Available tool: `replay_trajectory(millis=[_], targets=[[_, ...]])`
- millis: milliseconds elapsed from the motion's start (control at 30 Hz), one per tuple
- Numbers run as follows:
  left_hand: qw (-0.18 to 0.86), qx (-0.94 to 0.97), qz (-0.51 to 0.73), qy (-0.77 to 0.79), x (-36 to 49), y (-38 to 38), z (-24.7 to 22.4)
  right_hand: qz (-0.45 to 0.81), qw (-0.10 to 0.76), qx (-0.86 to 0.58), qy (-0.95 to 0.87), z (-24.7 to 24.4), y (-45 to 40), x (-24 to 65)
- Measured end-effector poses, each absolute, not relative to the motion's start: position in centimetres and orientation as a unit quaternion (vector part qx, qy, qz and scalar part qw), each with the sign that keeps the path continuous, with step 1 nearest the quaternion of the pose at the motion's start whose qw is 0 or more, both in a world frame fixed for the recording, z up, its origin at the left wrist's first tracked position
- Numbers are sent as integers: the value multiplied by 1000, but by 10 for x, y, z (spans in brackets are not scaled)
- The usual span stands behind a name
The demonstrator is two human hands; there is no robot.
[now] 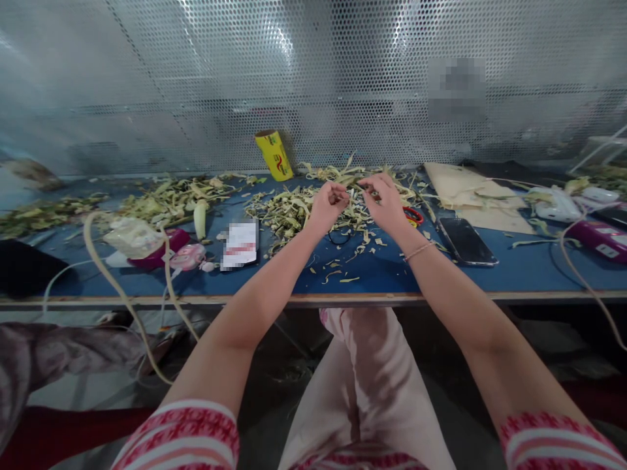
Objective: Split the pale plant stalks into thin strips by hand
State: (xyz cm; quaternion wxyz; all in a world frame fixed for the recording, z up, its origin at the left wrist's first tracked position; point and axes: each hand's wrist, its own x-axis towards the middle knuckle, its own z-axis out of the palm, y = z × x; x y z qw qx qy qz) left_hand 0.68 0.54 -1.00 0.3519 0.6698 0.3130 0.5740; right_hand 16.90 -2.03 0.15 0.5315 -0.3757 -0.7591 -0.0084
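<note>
One heap of pale, dried plant pieces [287,212] lies at the centre of the frame, spread on a blue tabletop [372,282]. Both hands are over its right part. The left hand [330,205] has its fingers curled; whether they grip a piece cannot be told. The right hand [383,199], close beside it, has thumb and fingers bent toward each other; its grip likewise cannot be determined.

Just below the hands, a thin black loop [339,241] is noted on the tabletop. A red ring handle [414,215] shows right of the right wrist, partly hidden. Further right, a dark-screened phone [465,241] lies flat, with brown sheets [473,196] behind it.

Behind the heap, a yellow tube [275,156] stands tilted, its top toward the left. Left of the heap lies a white printed paper [241,243]; beyond it, a second, leafy heap [181,199] occupies centre left. Purple items are recorded at left [159,251] and at the right edge [600,239]. A perforated metal panel [313,72] fills the upper frame.
</note>
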Motion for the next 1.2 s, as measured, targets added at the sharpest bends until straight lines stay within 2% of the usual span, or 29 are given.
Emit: replay_trajectory(millis=[200, 533, 833, 1200], targets=[[338, 688, 563, 310, 10, 4, -9, -40, 481, -326, -813, -2, -10, 172], [308, 691, 573, 316, 5, 11, -14, -23, 476, -328, -816, -2, -10, 172], [178, 716, 579, 348, 2, 6, -11, -42, 497, -425, -755, -3, -13, 169], [364, 683, 553, 309, 12, 6, -17, -82, 474, -399, -781, -7, -14, 164]])
